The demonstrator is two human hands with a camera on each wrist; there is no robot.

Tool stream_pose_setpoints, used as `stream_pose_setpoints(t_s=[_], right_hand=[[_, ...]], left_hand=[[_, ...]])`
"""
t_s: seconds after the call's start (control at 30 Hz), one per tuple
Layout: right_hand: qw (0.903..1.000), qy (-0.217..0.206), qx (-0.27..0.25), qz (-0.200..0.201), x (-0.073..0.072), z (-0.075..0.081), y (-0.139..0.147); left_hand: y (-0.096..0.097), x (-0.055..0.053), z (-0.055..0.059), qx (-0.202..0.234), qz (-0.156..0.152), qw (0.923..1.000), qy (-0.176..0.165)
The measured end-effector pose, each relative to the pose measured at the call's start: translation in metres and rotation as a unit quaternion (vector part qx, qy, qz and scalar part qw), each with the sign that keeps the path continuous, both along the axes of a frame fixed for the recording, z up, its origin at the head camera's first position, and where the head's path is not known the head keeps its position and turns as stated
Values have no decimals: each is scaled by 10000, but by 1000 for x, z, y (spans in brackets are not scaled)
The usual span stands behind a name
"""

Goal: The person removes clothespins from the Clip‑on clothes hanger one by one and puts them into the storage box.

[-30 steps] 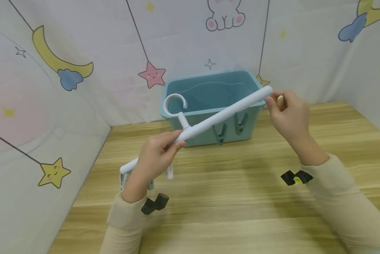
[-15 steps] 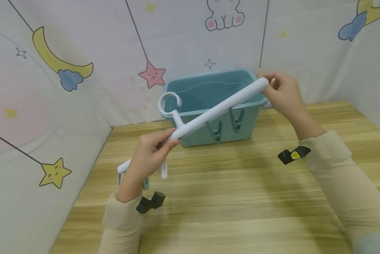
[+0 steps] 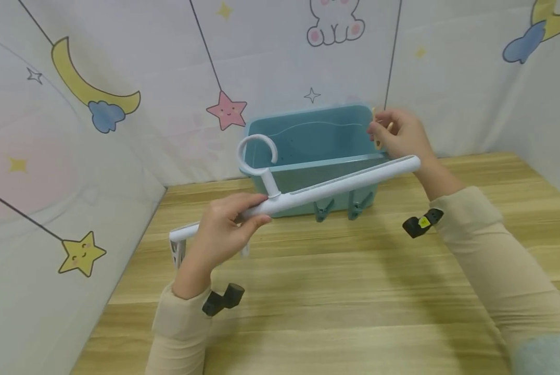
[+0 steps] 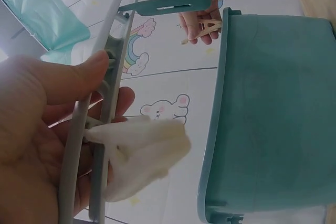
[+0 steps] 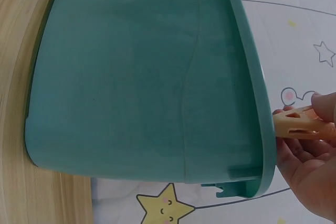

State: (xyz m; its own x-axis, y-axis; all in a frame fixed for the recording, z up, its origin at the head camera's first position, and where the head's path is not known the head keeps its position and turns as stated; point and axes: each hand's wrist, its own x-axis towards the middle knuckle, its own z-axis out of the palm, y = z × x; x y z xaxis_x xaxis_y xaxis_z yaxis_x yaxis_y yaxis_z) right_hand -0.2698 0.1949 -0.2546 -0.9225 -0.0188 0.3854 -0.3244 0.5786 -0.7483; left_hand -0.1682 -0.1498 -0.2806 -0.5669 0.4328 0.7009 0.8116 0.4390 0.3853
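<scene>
My left hand (image 3: 219, 232) grips a white folding-style clip hanger (image 3: 341, 183) with a round hook, near the hook's base. From the bar hang teal clips (image 4: 168, 4), which overlap the bin's front in the head view. A whitish, soft-looking piece (image 4: 149, 153) hangs below the left fingers. My right hand (image 3: 404, 135) pinches a pale orange clothespin (image 5: 299, 124) at the right end of the bin, right by its rim. That hand is apart from the hanger's bar, whose right end slopes up in front of its wrist.
A teal plastic bin (image 3: 303, 165) stands at the back of the wood-grain table (image 3: 336, 302), against a printed cloth backdrop (image 3: 270, 62). Another cloth wall rises on the left. Black wrist cameras sit on both sleeves.
My right hand has moved left and up from the bar's end to the bin's right rim, carrying the clothespin. The hanger's right end has tipped lower, while my left hand keeps its grip.
</scene>
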Motion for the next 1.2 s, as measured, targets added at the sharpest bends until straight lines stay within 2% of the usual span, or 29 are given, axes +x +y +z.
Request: stream_pose_setpoints(t_s=[0.17,0.4,0.5,0.77,1.2], right_hand=[[9998,117,165,21,-6,-5,3],[9997,81,241,-20,-12,-11,6],[9993,113,367,1,-13,-12,6],[9945,483,880,297,-14,-15,5],[9942,350,892,494,-12,-18,5]], left_hand=[[1,1,-1,-308,43,9993,184],[4,3,-1,-619,76,9981,-15],[6,3,-1,-702,47,9975,38],[7,0,-5,-715,40,9958,565],[9,1,-5,-824,90,9951,543]])
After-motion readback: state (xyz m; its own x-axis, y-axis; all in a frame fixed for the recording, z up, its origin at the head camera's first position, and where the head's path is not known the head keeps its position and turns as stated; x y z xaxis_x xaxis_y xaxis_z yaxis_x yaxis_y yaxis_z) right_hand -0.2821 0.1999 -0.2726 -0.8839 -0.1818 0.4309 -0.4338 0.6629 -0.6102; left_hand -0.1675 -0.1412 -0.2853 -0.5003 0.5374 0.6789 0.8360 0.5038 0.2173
